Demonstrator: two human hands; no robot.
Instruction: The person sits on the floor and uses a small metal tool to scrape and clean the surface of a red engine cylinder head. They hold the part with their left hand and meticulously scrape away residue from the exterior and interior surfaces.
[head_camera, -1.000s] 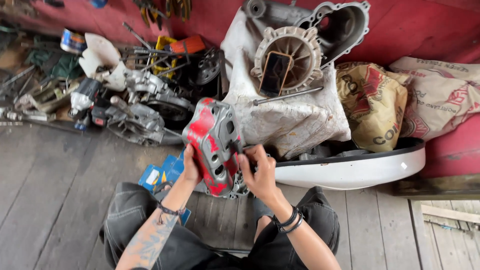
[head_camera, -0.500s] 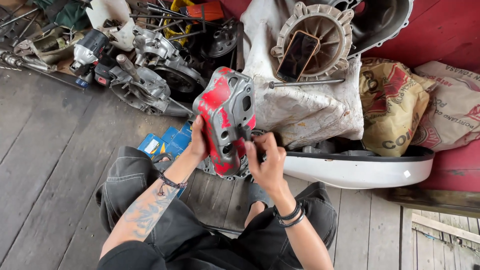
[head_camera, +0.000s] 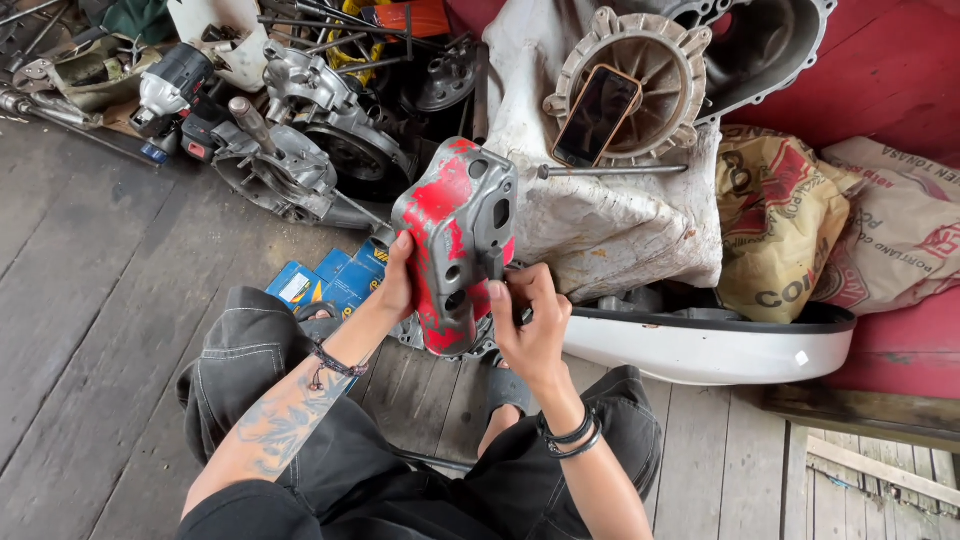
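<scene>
The wooden floor (head_camera: 90, 300) carries everything here. Behind the red metal cover (head_camera: 455, 245) lies a white sack (head_camera: 610, 220), and on the sack rests a round grey housing (head_camera: 655, 60) with a phone (head_camera: 597, 115) inside it. Left of the cover stands a grey engine block (head_camera: 300, 150). The cover is held upright above the person's knees. The left hand (head_camera: 397, 285) is clamped on its left edge, and the right hand (head_camera: 530, 325) pinches its lower right side with closed fingers.
</scene>
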